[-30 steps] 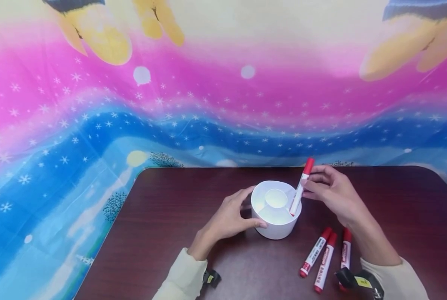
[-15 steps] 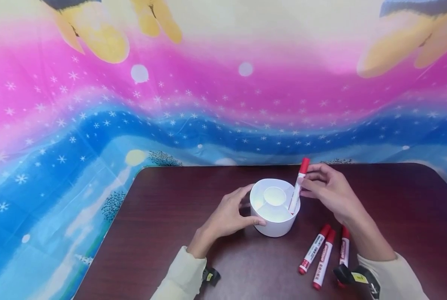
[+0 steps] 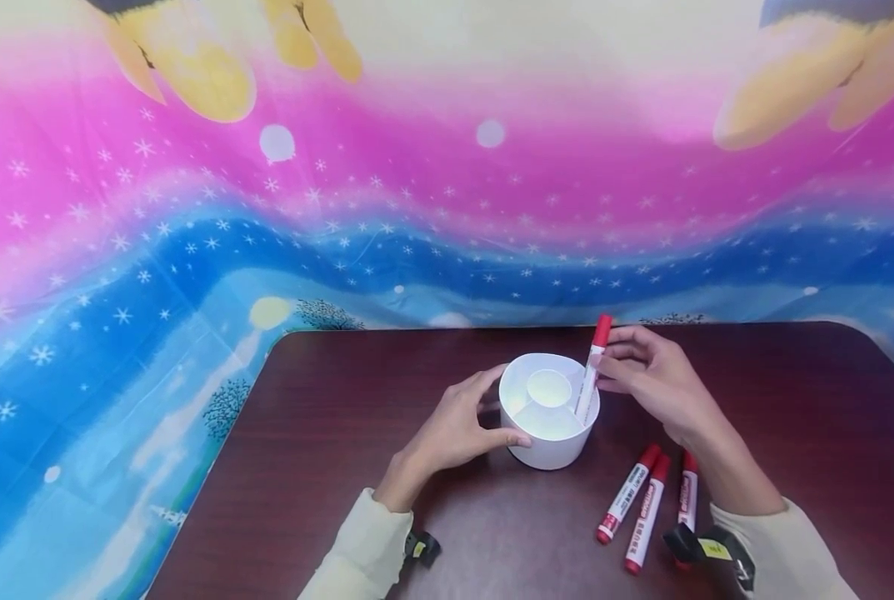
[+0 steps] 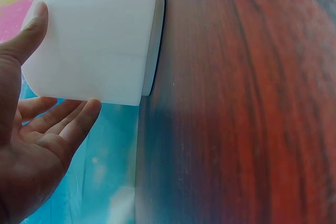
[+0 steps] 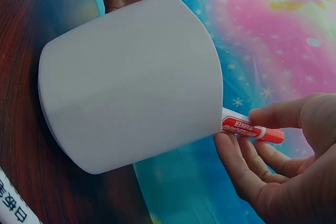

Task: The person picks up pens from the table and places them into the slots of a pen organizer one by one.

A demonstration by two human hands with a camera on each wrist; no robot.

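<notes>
Right hand (image 3: 656, 385)'s the closer one, pinching a red-capped marker (image 3: 587, 392) right of frame centre. Long axis is steep, cap leaning right, bottom end inside the white holder (image 3: 550, 454), which the left hand (image 3: 457, 423) grips.

White "MARKER" on the pinched marker (image 5: 254, 129) and black "白板" on another marker (image 5: 14, 205), lower left.

We see bright light in the head view, a pale sheen on the desk (image 3: 514, 529) in front of the white holder (image 3: 550, 452); both wrist views run dimmer, the holder's wall shaded greyish.
</notes>
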